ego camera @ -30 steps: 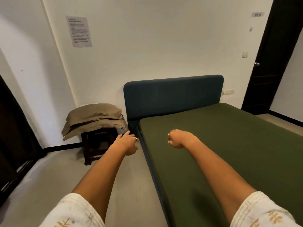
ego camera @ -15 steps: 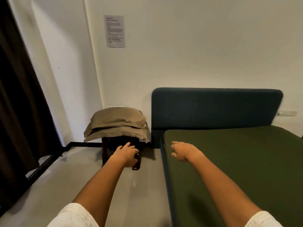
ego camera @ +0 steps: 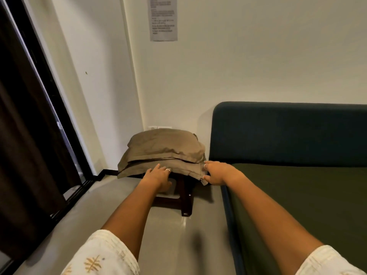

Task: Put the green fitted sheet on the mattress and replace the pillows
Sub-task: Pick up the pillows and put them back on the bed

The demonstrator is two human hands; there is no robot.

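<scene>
My left hand and right hand, fingers relaxed and holding nothing, reach the soft, light pillows; best gripped under their front edges.

The notice at 12 o'clock is cut by the top edge, its print too blurred to read, and the pillows hide the stool top.

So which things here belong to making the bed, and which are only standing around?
Belong to the job:
- pillows
- green fitted sheet
- left hand
- right hand

Only standing around:
- wooden stool
- blue headboard
- wall notice
- dark curtain
</scene>
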